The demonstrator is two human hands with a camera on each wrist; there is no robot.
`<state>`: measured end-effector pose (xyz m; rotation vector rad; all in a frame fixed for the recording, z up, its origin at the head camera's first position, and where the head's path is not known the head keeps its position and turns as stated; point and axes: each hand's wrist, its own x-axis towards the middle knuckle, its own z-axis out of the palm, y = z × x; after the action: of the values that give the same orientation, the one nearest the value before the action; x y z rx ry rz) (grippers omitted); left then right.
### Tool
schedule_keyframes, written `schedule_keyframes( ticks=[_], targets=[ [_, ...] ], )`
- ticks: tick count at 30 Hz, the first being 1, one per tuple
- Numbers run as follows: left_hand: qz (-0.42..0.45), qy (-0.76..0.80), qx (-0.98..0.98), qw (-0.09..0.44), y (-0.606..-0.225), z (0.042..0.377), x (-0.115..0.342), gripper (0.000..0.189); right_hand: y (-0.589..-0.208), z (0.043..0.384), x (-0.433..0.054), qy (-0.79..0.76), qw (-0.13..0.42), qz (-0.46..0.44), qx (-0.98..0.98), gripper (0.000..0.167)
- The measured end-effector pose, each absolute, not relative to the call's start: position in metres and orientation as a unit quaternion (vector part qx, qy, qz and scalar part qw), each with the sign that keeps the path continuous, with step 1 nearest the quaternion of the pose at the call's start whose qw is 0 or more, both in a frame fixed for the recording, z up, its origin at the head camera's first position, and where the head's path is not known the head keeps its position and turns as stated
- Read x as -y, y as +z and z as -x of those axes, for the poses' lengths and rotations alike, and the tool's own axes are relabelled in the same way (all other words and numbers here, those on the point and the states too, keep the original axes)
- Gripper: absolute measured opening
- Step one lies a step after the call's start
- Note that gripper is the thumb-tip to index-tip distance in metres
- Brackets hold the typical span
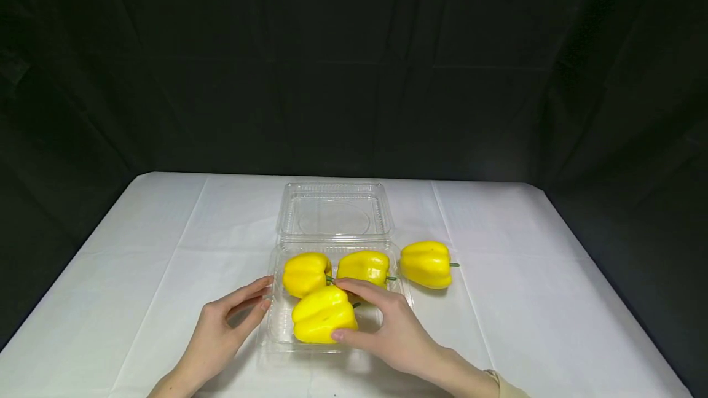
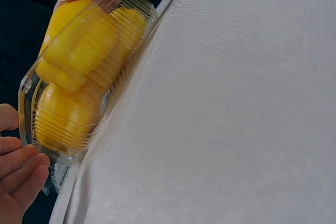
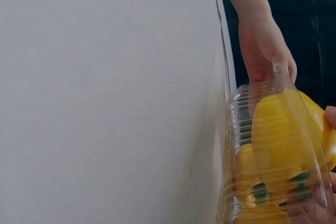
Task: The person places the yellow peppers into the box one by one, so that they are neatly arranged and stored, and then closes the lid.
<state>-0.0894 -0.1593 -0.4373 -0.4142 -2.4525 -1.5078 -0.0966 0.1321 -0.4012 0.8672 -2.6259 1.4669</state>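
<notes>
A clear plastic clamshell container (image 1: 281,329) lies opened on the white cloth, with three yellow bell peppers in its base. The front bell pepper (image 1: 321,318) is tilted, and my right hand (image 1: 395,324) grips it with thumb and fingers around its stem end. Behind it are the back-left bell pepper (image 1: 304,274) and the back-right bell pepper (image 1: 362,265). My left hand (image 1: 221,327) is at the container's left side; its fairly straight fingers (image 2: 21,163) touch the rim in the left wrist view. Whether the front pepper touches the container floor is hidden.
Another yellow bell pepper (image 1: 426,264) lies on the cloth just right of the container, stem pointing right. The container's hinged lid (image 1: 334,217) lies folded back behind the base. A black curtain (image 1: 343,78) hangs beyond the white-covered table (image 1: 138,263).
</notes>
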Motion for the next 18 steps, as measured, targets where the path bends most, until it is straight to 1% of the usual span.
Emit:
schedule_keyframes(
  ticks=[8,13,18],
  targets=[
    [0.142,-0.515,0.837,0.121,-0.4384,0.0894,0.159,0.035,-0.4029,0.0981,-0.1376,0.448,0.023,-0.336,0.828,0.062],
    [0.142,-0.514,0.836,0.126,-0.438,0.0892,0.1589,0.035,-0.4038,0.0985,-0.1364,0.446,0.017,-0.332,0.831,0.06],
    [0.141,-0.514,0.837,0.125,-0.4382,0.0889,0.159,0.035,-0.4035,0.0982,-0.1329,0.461,-0.004,-0.304,0.834,0.063]
  ],
)
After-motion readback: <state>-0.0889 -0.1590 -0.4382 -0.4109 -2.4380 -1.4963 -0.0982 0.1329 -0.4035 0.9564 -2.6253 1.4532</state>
